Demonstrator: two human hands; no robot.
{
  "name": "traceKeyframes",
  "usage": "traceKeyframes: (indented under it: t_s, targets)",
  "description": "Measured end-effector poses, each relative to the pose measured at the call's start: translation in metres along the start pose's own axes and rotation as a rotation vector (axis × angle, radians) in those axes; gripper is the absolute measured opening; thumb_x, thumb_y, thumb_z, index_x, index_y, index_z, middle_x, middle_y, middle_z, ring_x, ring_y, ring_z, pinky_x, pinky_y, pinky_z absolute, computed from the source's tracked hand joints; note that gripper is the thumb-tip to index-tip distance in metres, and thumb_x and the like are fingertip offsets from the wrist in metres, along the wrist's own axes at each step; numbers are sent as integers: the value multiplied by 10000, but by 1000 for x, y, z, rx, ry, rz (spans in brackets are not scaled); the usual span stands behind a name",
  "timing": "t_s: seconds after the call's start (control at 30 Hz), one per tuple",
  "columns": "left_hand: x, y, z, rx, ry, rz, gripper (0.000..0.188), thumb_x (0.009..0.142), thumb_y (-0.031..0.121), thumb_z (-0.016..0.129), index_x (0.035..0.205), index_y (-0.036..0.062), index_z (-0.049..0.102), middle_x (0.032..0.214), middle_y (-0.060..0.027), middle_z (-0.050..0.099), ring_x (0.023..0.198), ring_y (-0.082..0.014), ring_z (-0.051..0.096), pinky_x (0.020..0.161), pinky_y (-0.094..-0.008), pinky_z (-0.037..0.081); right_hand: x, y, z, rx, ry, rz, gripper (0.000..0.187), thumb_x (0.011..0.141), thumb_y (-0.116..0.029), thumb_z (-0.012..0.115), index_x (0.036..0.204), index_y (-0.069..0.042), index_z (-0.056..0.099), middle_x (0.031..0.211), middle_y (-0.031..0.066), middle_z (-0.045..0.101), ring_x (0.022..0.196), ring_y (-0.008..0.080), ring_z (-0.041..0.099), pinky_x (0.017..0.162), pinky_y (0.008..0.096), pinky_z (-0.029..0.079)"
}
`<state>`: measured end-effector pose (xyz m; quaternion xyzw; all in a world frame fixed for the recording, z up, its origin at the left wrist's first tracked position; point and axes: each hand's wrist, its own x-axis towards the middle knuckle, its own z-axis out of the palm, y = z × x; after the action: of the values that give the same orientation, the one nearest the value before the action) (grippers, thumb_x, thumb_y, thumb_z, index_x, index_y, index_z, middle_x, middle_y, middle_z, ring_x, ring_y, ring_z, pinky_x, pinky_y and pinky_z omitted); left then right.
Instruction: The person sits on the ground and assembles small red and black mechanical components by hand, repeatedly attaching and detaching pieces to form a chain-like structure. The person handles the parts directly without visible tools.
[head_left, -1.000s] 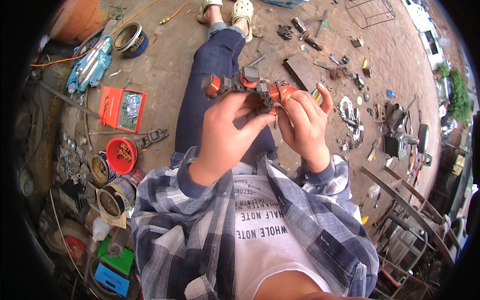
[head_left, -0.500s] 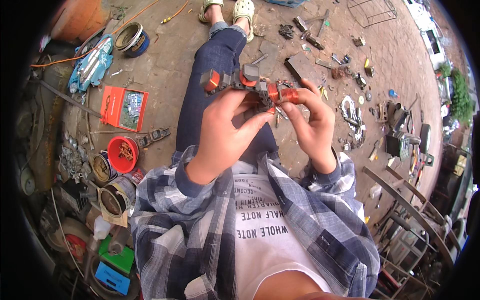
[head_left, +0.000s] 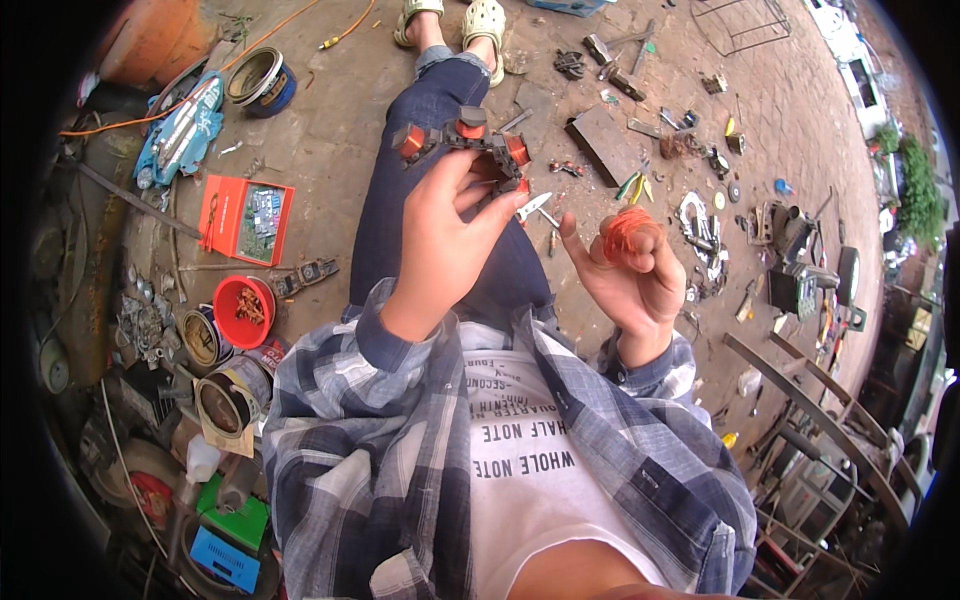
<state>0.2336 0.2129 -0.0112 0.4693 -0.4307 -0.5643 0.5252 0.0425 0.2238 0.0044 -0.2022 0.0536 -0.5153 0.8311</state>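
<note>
My left hand (head_left: 445, 240) is closed on a dark, segmented motor stator part (head_left: 490, 150) with orange-red copper coils on several of its poles. The part rises above my fingers, over my jeans-clad leg. Off to the right, my right hand (head_left: 645, 290) has a loose bundle of copper wire (head_left: 630, 234) wound about its fingers, while the thumb stands apart from them. A gap lies between the two hands. Past them on the ground are pliers with yellow-green handles (head_left: 634, 187) and a bright metal blade-like tool (head_left: 534, 207).
Left of my leg sit a red bowl (head_left: 243, 312) with copper scraps, an open orange box (head_left: 247, 218) and a blue bucket (head_left: 264, 82). A dark metal block (head_left: 598, 146), a hammer (head_left: 613, 66) and scattered metal parts lie on the right. A metal frame (head_left: 830, 420) stands at lower right.
My right hand has come away from the stator part and moved right and down, with the copper wire bunched on its fingers. My left hand still holds the part, now slightly higher.
</note>
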Motion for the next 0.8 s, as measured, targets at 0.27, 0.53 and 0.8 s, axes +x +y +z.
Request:
traceKeyframes:
  t_s: [0.27, 0.53, 0.8]
  targets:
    - [-9, -9, 15, 7, -84, 45, 414, 811, -37, 691, 1190, -54, 525, 1087, -124, 630, 1015, -187, 629, 889, -298, 511, 23, 17, -2, -450, 404, -481, 169, 952, -133, 554, 1056, -44, 653, 1126, 110, 654, 1011, 162, 624, 1067, 358, 354]
    - [-13, -3, 17, 15, -25, 175, 434, 825, -60, 667, 1227, -72, 505, 1146, -142, 618, 1024, -197, 630, 911, -305, 501, 26, 26, -3, -2319, 228, -675, 213, 787, -36, 628, 999, -23, 613, 1004, 71, 676, 881, 213, 638, 1100, 466, 236]
    - [-10, -9, 7, 62, 18, 287, 368, 822, -72, 666, 1168, -101, 545, 1222, -177, 588, 1032, -187, 614, 901, -300, 500, 26, 24, 15, -2382, 139, -497, 134, 754, -106, 678, 833, -54, 582, 814, 46, 611, 771, 220, 603, 1013, 425, 320]
